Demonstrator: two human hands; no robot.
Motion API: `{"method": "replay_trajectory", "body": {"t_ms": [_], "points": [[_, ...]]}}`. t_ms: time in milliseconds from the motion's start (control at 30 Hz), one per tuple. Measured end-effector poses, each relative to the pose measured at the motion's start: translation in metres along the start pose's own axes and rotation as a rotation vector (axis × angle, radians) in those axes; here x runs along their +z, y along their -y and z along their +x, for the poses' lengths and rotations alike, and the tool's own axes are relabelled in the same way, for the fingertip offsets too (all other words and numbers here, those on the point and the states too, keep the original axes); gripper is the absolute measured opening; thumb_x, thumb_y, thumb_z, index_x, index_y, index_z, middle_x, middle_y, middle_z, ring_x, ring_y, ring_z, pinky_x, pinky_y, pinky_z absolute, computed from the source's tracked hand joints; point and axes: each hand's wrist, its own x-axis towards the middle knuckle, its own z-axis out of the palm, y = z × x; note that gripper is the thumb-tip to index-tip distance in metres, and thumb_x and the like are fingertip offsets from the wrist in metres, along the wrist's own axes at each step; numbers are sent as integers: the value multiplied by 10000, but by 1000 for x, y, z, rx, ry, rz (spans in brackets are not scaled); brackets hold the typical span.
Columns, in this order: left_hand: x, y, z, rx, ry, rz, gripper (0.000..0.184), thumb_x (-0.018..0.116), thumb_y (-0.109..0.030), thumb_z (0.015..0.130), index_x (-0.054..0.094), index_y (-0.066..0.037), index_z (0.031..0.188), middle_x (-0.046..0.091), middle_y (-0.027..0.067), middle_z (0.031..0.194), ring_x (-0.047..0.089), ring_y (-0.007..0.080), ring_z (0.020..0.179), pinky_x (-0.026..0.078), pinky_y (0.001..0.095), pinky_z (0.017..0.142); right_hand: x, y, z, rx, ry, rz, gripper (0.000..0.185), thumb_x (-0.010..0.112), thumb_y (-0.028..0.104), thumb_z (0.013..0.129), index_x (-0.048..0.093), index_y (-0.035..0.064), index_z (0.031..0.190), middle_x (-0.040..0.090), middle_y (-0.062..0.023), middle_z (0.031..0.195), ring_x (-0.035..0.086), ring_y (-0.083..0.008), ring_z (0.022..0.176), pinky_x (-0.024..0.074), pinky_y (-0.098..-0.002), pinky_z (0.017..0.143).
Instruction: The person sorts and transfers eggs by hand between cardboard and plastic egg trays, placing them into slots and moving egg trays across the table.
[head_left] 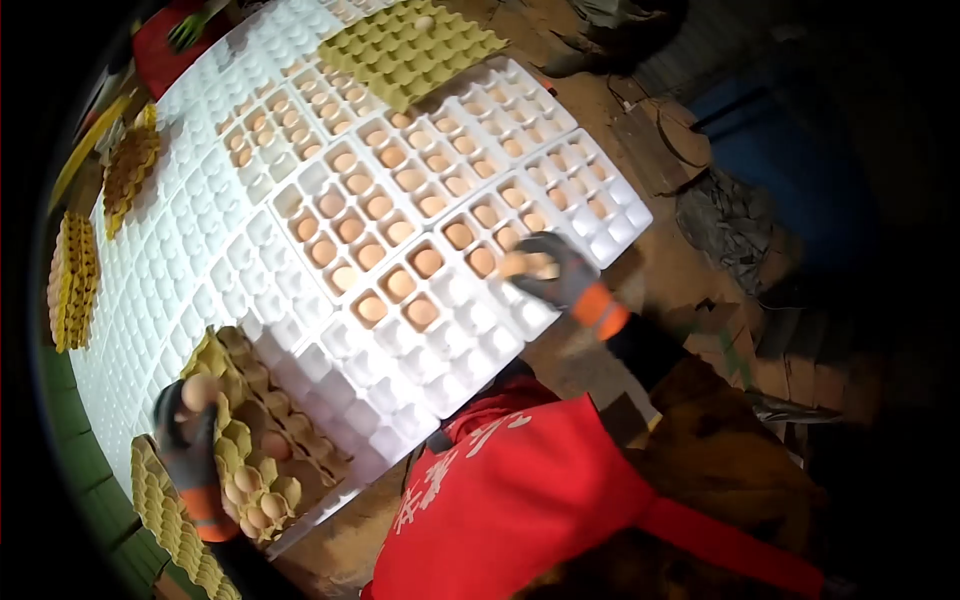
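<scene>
My left hand, in a dark glove with an orange cuff, is closed around a light brown egg. It is beside a pulp egg tray holding several eggs at the lower left. My right hand, gloved alike, is curled over the white foam egg trays with pale eggs in its fingers. Close to it, brown eggs fill cells of the foam tray. Whether the eggs in my right hand touch the tray is hard to tell.
More foam trays cover the table. A pulp tray with one egg rests on them at the far side. Stacked egg trays stand along the left edge. Another person's green-gloved hand shows at top left. Crumpled grey plastic is at the right.
</scene>
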Motion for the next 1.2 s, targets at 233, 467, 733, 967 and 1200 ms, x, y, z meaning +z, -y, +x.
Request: {"method": "replay_trajectory", "body": {"t_ms": [233, 467, 733, 967, 1200], "points": [[253, -281, -18, 276, 219, -458, 550, 858, -166, 736, 639, -53, 1228, 610, 148, 1222, 606, 326, 1125, 509, 394, 948, -110, -111, 3, 24, -146, -304, 504, 874, 286, 703, 664, 121, 1130, 561, -121, 1262, 569, -324, 1167, 499, -430, 950], [363, -381, -12, 250, 311, -73, 465, 794, -269, 778, 637, -125, 1192, 603, 165, 1215, 641, 370, 1026, 544, 447, 817, -114, -152, 37, 15, -165, -205, 443, 793, 177, 767, 684, 174, 1196, 578, -137, 1270, 578, -327, 1166, 504, -404, 954], [367, -340, -43, 69, 193, -585, 458, 639, -77, 907, 608, -136, 1359, 574, 144, 1314, 643, 212, 969, 529, 312, 822, -179, -183, 52, 345, -174, 678, 413, 596, 224, 976, 578, 77, 1362, 635, -52, 1216, 643, -138, 844, 539, -291, 680], [374, -312, -51, 134, -127, -564, 396, 638, 45, 837, 656, -39, 1224, 631, 160, 1188, 607, 328, 1122, 489, 386, 930, -157, -215, 23, -255, -177, -395, 406, 607, 54, 898, 612, 70, 1303, 607, -141, 1320, 476, -360, 1295, 331, -466, 1129], [378, -294, -51, 350, 23, -298, 409, 685, -175, 863, 646, -83, 1259, 617, 164, 1271, 550, 393, 1202, 383, 524, 1072, -150, -215, 27, -217, -239, -304, 421, 628, -12, 874, 610, 40, 1292, 621, -132, 1306, 528, -318, 1234, 408, -428, 1068]]}}
